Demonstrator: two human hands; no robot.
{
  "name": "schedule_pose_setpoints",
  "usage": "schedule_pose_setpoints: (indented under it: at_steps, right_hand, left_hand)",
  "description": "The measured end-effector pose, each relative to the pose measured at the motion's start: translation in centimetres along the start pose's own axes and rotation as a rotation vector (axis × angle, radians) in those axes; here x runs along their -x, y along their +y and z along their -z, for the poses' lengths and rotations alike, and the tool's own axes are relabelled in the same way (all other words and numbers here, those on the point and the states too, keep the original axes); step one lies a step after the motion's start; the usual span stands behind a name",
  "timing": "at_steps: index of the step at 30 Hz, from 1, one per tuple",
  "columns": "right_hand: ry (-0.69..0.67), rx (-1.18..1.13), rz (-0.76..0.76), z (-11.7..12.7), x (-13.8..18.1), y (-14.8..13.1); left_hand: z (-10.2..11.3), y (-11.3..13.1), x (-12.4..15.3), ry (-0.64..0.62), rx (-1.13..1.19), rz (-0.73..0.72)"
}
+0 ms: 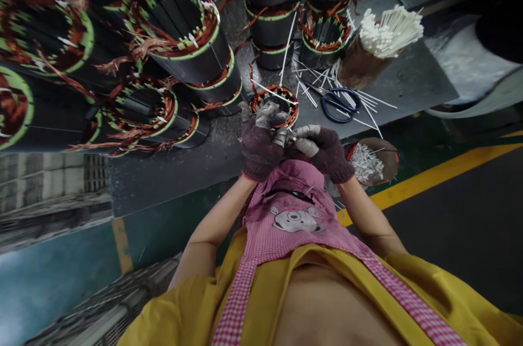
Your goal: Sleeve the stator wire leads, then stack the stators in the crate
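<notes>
A small stator (274,102) with copper windings and a green-edged rim stands at the near edge of the grey workbench (171,171). My left hand (261,136), in a dark knitted glove, rests curled on the stator's near rim. My right hand (321,149), gloved too, is pinched just right of the left hand, fingertips together on something small that I cannot make out. Thin white sticks (273,92) lie across the stator's top.
Many larger stators (183,30) with copper wire fill the bench to the left and back. Blue-handled scissors (340,104) lie among loose white sticks. A brown cup of white sticks (382,41) stands right; another container of short white pieces (370,161) sits below the bench edge.
</notes>
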State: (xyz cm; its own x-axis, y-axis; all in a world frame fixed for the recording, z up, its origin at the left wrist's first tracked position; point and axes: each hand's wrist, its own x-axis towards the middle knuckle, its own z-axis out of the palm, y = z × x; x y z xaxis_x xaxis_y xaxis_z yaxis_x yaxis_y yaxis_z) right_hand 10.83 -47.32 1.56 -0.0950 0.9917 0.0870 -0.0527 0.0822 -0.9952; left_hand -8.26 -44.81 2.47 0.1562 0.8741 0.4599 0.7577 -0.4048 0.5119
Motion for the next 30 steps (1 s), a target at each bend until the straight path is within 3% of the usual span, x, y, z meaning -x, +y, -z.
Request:
schedule_pose_setpoints:
  at_steps: [5, 11, 19, 27, 30]
  right_hand:
    - [0.062, 0.159, 0.068, 0.2, -0.6, -0.2]
    - [0.086, 0.206, 0.164, 0.0, -0.9, -0.4]
    - [0.076, 0.487, 0.023, 0.3, -2.2, 0.4]
    - [0.008, 0.71, 0.305, 0.3, -2.7, -3.1]
    - [0.183, 0.654, 0.39, 0.9, -2.7, -4.5]
  left_hand:
    - [-0.6, -0.3, -0.4, -0.06, 0.021, -0.018]
    - [-1.0, -0.8, -0.5, -0.031, -0.003, -0.093]
    - [0.6, -0.7, -0.7, -0.137, 0.061, -0.095]
    - [-0.4, 0.4, -1.3, -0.069, -0.046, -0.059]
    - [-0.6, 1.1, -1.4, -0.064, -0.073, -0.002]
